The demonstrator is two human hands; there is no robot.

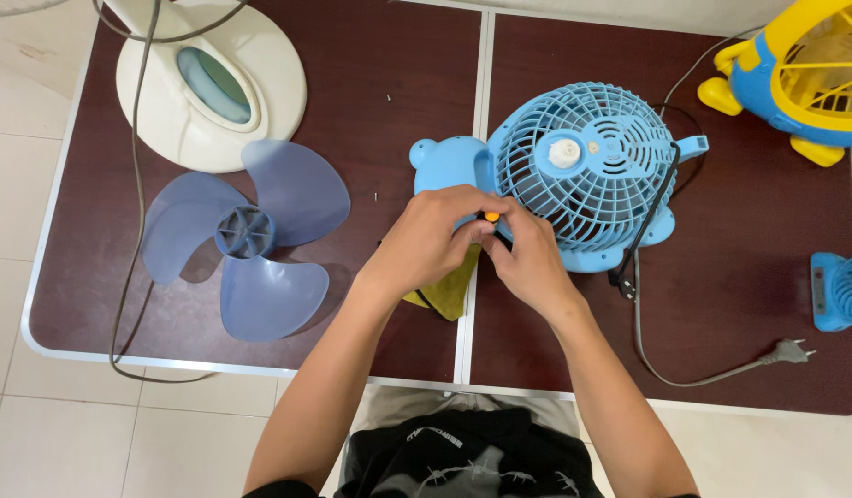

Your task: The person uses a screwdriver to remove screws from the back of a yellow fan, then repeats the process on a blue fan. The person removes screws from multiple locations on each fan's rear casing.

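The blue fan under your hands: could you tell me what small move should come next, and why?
Probably keep the left hand steadying the blue fan while the right hand works the small orange-tipped tool. Both hands meet at the fan's near edge, pinching the tool there; the fan lies grille-up, so it could slide.

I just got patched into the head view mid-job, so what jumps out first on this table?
Both hands meet at the table's middle: the left hand and right hand pinch a small orange-tipped tool against the light blue fan lying grille-up. To the left lies a loose three-lobed blue blade, with a cream fan base behind it. A yellow cloth peeks out under the hands.
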